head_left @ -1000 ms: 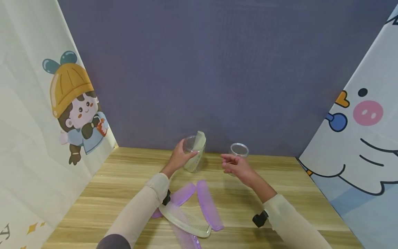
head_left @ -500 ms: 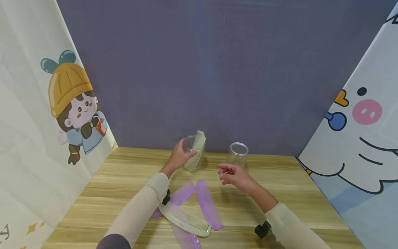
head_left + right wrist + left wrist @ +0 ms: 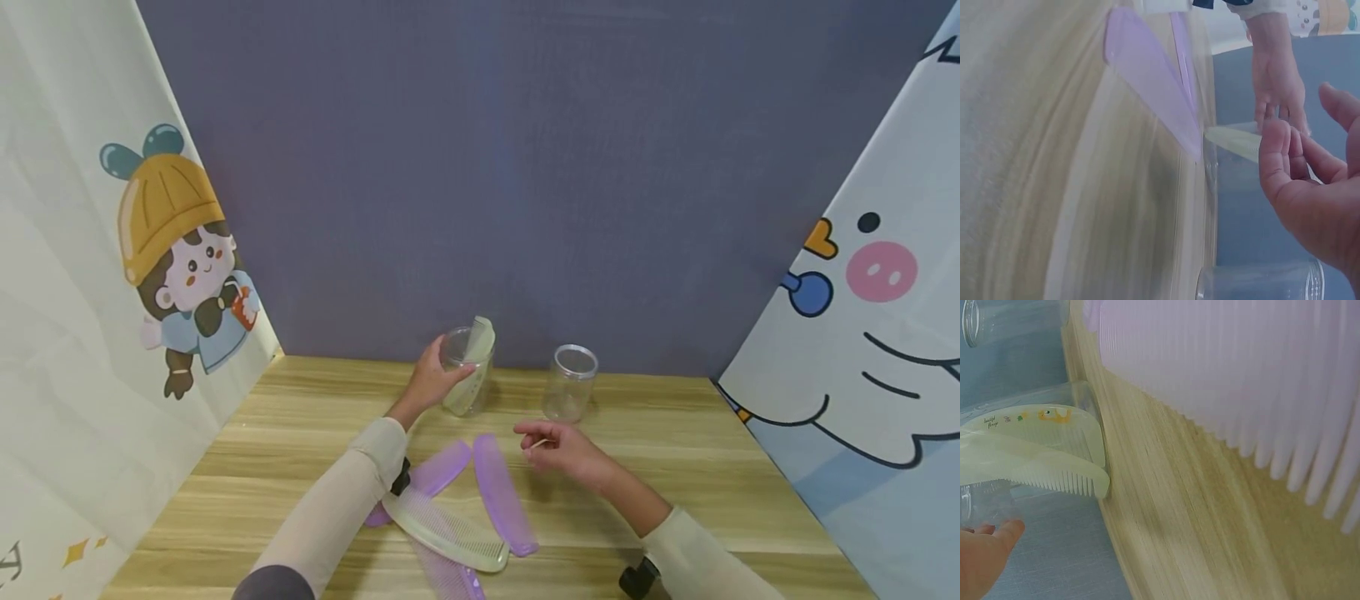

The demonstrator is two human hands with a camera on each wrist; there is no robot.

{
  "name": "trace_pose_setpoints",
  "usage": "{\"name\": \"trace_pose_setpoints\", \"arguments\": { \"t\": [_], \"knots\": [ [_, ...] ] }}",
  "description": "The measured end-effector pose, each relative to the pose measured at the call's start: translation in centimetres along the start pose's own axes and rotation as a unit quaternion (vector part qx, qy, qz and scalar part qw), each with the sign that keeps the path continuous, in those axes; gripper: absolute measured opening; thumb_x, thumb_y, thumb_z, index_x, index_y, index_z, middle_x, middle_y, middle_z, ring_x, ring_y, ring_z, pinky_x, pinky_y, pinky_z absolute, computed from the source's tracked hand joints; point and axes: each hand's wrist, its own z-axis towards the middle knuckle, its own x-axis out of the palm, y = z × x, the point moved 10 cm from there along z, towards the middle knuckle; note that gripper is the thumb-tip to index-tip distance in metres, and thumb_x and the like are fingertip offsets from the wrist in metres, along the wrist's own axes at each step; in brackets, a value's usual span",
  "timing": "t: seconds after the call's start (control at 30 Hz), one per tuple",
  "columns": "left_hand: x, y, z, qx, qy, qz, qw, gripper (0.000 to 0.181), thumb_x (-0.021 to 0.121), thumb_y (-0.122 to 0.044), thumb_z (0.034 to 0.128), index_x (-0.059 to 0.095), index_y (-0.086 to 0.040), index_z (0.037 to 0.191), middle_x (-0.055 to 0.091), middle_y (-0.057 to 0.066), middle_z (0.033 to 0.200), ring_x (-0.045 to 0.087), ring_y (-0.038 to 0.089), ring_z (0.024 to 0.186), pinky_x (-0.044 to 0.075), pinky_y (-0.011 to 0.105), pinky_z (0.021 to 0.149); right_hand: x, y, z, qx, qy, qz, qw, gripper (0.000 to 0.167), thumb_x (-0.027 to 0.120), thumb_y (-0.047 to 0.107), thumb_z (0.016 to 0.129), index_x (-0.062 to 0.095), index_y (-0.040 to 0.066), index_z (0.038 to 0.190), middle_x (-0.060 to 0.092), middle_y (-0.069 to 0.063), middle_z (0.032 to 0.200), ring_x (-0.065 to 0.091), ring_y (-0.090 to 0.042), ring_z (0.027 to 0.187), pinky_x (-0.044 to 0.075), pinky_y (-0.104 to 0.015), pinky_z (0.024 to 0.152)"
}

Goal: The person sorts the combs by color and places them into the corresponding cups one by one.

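My left hand [image 3: 435, 377] holds a clear plastic jar [image 3: 454, 354] near the back of the table, thumb on the front, fingers around the far side. Pale green combs [image 3: 480, 342] lean inside it; the left wrist view shows two, one comb [image 3: 1072, 472] with its teeth down and another comb [image 3: 1022, 419] bearing a small print. My right hand [image 3: 566, 454] hovers over the table, fingers loosely bent, with no object clearly visible in it. Behind it stands a second clear jar [image 3: 568, 392]. Nearest to that hand lies a purple comb [image 3: 504, 496].
Under and beside my left forearm lie a pale green comb [image 3: 446, 529], another purple comb [image 3: 442, 468] and a purple comb [image 3: 442, 575] partly beneath the green one. A dark grey panel [image 3: 510, 183] rises along the back edge of the wooden table [image 3: 330, 392].
My right hand has drawn back from in front of the second jar toward the near side and slightly left, uncovering the jar. The left hand and its jar stay put.
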Motion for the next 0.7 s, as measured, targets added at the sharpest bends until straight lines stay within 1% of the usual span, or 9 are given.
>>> {"name": "trace_pose_setpoints", "arguments": {
  "t": [0.17,0.3,0.4,0.57,0.7],
  "knots": [
    [0.0,0.0,0.1,0.002,-0.001,0.008,1.0,0.096,0.077,-0.041,0.0889,0.026,0.001,0.159,0.032,0.028,0.161,0.036,0.045,0.148,0.031,0.06,0.122,1.2,0.4,-0.4,-0.015,0.012,-0.016,0.9997,0.051,0.065,0.002,0.091,0.05,-0.017,0.136,0.06,-0.029,0.11,0.062,-0.005,0.08,0.057,-0.018,0.072],
    [0.0,0.0,0.0,0.001,0.0,0.006,1.0,0.096,0.077,-0.041,0.0888,0.026,0.001,0.158,0.033,0.028,0.161,0.036,0.045,0.147,0.032,0.059,0.122,2.1,0.5,-0.8,-0.02,0.026,-0.019,0.9993,0.052,0.066,0.0,0.091,0.048,-0.019,0.136,0.058,-0.035,0.11,0.061,-0.004,0.077,0.055,-0.016,0.068],
    [0.0,0.1,0.0,-0.001,-0.001,0.005,1.0,0.096,0.078,-0.041,0.0886,0.027,0.001,0.158,0.034,0.028,0.16,0.037,0.045,0.147,0.032,0.059,0.122,2.7,0.5,-1.1,-0.026,0.034,-0.032,0.9986,0.052,0.068,0.002,0.091,0.049,-0.019,0.135,0.06,-0.034,0.108,0.061,-0.004,0.077,0.055,-0.016,0.067],
    [-0.1,0.1,0.0,-0.001,-0.002,0.008,1.0,0.096,0.078,-0.042,0.0883,0.027,0.002,0.158,0.035,0.029,0.159,0.037,0.045,0.147,0.033,0.058,0.122,3.7,0.2,-1.3,-0.03,0.05,-0.065,0.9962,0.052,0.071,0.006,0.09,0.054,-0.015,0.134,0.063,-0.028,0.107,0.061,-0.003,0.078,0.054,-0.015,0.067],
    [-0.1,-0.1,0.0,0.003,-0.002,0.005,1.0,0.096,0.078,-0.041,0.088,0.028,0.003,0.157,0.036,0.029,0.159,0.037,0.045,0.147,0.033,0.058,0.122,4.6,0.2,-1.5,-0.041,0.064,-0.11,0.9911,0.051,0.075,0.008,0.088,0.058,-0.012,0.132,0.066,-0.024,0.105,0.061,-0.003,0.078,0.054,-0.016,0.068]
  ]
}}
